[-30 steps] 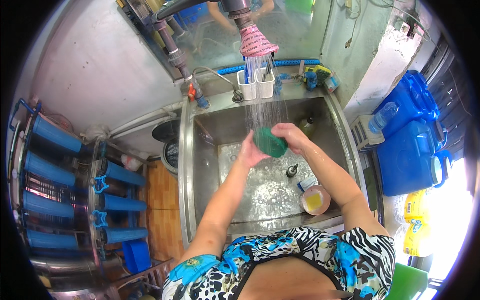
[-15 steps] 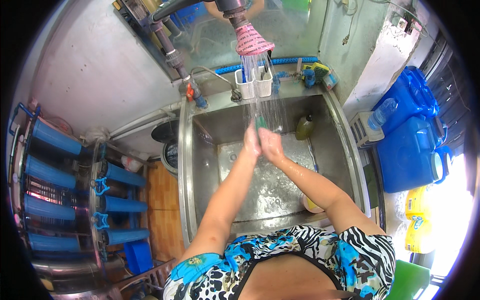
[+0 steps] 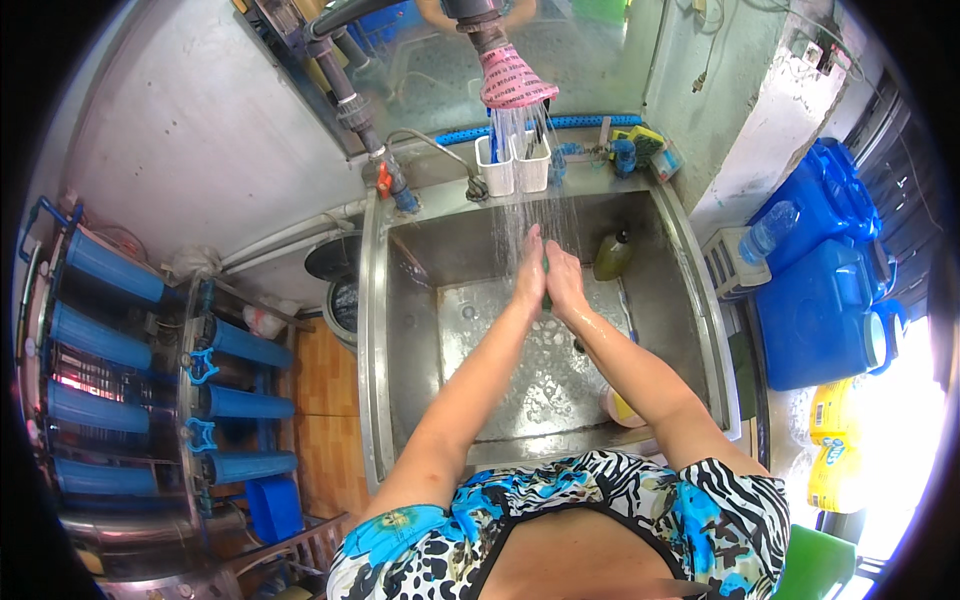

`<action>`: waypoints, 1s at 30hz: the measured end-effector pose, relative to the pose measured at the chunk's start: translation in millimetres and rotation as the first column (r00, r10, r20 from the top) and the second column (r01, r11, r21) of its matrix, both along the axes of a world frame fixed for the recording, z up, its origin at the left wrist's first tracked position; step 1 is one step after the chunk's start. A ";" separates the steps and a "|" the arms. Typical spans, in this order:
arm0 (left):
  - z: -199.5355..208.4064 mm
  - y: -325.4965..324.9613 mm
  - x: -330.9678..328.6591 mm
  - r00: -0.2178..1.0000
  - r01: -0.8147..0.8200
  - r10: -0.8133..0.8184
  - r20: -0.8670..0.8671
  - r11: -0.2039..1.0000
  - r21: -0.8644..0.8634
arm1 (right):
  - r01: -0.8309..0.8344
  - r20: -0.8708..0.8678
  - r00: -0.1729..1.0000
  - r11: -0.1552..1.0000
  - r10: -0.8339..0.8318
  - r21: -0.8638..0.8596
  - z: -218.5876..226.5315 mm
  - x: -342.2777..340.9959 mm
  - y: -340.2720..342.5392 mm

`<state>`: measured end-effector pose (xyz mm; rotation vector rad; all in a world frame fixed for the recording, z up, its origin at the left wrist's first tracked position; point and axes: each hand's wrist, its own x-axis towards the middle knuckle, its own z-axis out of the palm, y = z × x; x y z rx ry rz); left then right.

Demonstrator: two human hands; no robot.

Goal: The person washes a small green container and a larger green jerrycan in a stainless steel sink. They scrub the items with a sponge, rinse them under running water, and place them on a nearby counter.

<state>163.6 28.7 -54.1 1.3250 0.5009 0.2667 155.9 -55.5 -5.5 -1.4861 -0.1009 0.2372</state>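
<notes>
Both hands are in the steel sink (image 3: 376,330), palms facing each other under running water. My left hand (image 3: 530,275) and my right hand (image 3: 566,278) press together with straight fingers pointing away from me. Between the palms, a thin green edge of something (image 3: 547,298) shows; its kind is hidden, perhaps a bar of soap or a scouring pad. Water falls over the fingers from an outlet wrapped in pink printed material (image 3: 515,80). Right of the hands, a bottle of yellow-green liquid (image 3: 611,256) with a dark top stands against the sink's wall.
White holders (image 3: 530,163) with brushes or pens stand on the back ledge. A yellow-green sponge (image 3: 645,138) lies near a blue valve. Near the sink's front right is a pinkish round container (image 3: 622,408). Blue jugs (image 3: 815,320) stand right; blue filter housings (image 3: 245,402) line the left.
Both hands have moved slightly right and are now straighter, palm to palm. The green thing, which stuck out past the fingers, now shows only between the palms.
</notes>
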 end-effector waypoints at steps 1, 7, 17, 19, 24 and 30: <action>-1.7 -0.1 -4.2 0.998 0.032 -0.042 -0.037 0.971 -0.237 | 0.030 0.098 0.995 0.992 -0.018 -0.123 1.8 -3.5 -0.8; -4.9 8.1 -12.5 0.998 -0.061 0.061 0.004 0.988 0.139 | -0.031 -0.120 0.990 0.955 0.069 0.294 -0.9 -4.8 -3.8; 13.5 36.6 -95.4 0.948 0.221 -0.267 0.175 0.944 0.243 | -0.246 -0.515 0.608 0.761 0.604 0.601 0.4 37.8 -63.7; 21.9 35.7 -89.1 0.990 0.130 -0.138 0.023 0.969 0.212 | -0.269 -0.467 0.649 0.755 0.600 0.598 -2.3 22.9 -59.9; 52.0 -3.0 -96.0 0.991 -0.015 0.094 -0.098 0.790 0.613 | -0.298 -0.345 0.775 0.789 0.529 0.538 0.8 15.3 -53.4; 51.5 16.9 -111.1 0.957 0.205 -0.288 0.027 0.741 0.640 | -0.344 -0.431 0.644 0.742 0.633 0.575 8.8 28.5 -76.8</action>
